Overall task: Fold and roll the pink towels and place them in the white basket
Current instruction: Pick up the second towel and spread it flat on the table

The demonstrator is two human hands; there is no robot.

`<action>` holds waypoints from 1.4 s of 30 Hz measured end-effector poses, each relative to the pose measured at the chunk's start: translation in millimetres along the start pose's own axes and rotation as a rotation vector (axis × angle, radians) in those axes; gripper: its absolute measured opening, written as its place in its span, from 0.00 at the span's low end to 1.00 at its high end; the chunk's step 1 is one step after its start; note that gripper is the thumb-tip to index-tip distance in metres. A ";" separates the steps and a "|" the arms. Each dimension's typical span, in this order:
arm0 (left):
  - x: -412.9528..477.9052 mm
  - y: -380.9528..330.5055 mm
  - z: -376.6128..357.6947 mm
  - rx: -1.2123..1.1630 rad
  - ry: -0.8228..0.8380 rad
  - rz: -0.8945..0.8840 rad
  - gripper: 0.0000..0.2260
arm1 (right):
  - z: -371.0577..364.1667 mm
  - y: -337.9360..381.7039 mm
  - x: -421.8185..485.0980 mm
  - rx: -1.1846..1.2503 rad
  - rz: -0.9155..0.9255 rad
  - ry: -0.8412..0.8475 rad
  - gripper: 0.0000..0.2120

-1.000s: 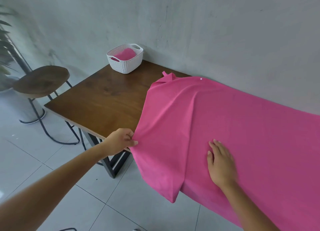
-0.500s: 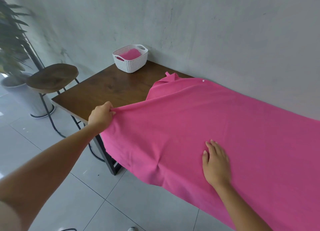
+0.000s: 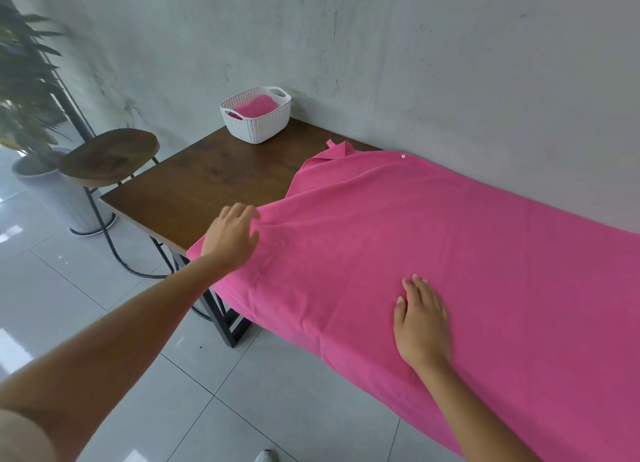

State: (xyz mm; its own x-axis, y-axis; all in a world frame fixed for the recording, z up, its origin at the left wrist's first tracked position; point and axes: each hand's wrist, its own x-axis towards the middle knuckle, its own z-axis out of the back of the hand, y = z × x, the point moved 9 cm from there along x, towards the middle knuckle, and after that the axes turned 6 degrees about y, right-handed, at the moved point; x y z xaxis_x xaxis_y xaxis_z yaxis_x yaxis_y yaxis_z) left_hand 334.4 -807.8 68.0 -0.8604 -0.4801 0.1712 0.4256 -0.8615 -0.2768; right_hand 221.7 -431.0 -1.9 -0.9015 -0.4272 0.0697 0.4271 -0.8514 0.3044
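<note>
The pink towel (image 3: pixel 450 240) is a large, plain sheet of bright pink cloth, spread across the brown table (image 3: pixel 194 188) and hanging over its front edge below both hands. It lies mostly smooth, apart from a raised ridge and a fan of creases running out from the left hand (image 3: pixel 230 236). Its long axis runs from the left hand, past the right hand (image 3: pixel 422 326), and out of the picture on the right, parallel to the grey wall (image 3: pixel 415 63). Beyond the left hand, the far corner is turned over and shows a small hanging loop (image 3: pixel 331 144); a tiny white dot (image 3: pixel 403 156) sits on the far edge just to its right. The left hand, fingers bent, holds a gathered bit of the cloth between fingertips and thumb near the towel's left end. The right hand lies flat on the cloth, fingers straight and close together, pressing it down. Further beyond the left hand, at the table's back corner, stands the white basket (image 3: pixel 258 127) with a folded towel (image 3: pixel 254 107) inside. To the left of that hand are a round stool (image 3: pixel 107 155) and a potted plant (image 3: pixel 24 80).
</note>
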 end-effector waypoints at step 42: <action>398.1 -87.6 -129.6 -0.316 0.473 -0.212 0.17 | -1.9 -11.9 170.2 -0.037 -0.271 -0.173 0.15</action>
State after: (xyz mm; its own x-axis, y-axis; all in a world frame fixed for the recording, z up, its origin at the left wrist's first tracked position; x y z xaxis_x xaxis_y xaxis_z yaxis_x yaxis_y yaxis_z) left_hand -81.7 -902.1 37.9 -0.9795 -0.1152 -0.1650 0.1894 -0.8048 -0.5625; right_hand 63.4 -494.2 4.5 -0.9800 -0.1286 0.1520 0.1696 -0.9389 0.2995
